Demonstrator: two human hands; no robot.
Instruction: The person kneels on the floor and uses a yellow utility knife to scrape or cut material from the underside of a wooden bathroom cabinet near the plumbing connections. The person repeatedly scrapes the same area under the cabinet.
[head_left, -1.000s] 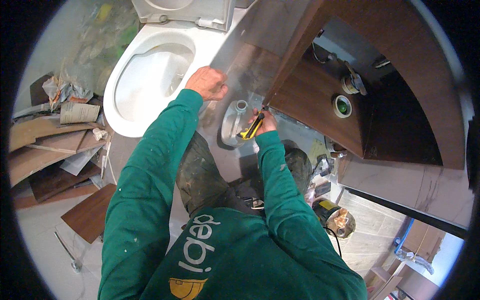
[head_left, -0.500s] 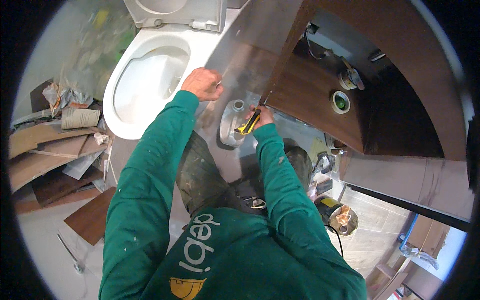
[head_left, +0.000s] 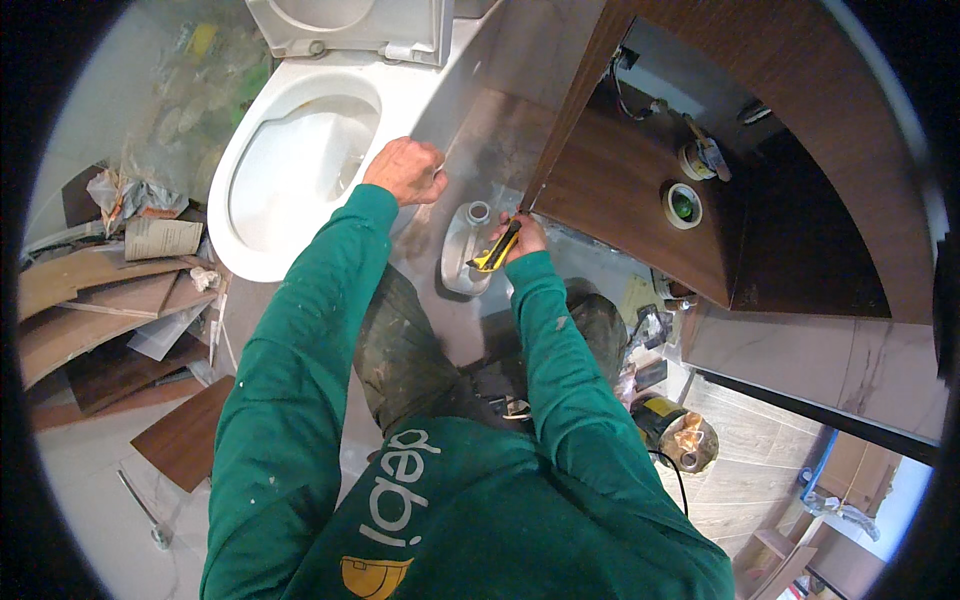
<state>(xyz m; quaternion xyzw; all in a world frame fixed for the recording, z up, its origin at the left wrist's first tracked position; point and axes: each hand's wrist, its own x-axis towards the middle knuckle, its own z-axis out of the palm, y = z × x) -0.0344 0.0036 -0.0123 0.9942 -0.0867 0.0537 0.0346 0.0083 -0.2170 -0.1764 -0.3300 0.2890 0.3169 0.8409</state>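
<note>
My right hand [head_left: 532, 236] is closed on a yellow and black utility knife [head_left: 497, 248], close to the lower front corner of a dark brown wooden cabinet [head_left: 615, 205]. The knife slants down and left, above a translucent plastic canister [head_left: 460, 246] with a round open neck. My left hand [head_left: 405, 171] is curled into a fist beside the right rim of a white toilet bowl [head_left: 240, 130]. Its fingers are folded under, so whatever they may hold is hidden.
Inside the cabinet sit a tape roll [head_left: 682, 205] and a small tub [head_left: 694, 160] with a brush. Boards and scraps [head_left: 110, 290] are heaped at the left. A dark bucket [head_left: 690, 440] stands right of my legs. The raised toilet lid [head_left: 350, 25] is at the back.
Almost nothing differs. The view has shifted very slightly, while both hands and the utility knife keep their places.
</note>
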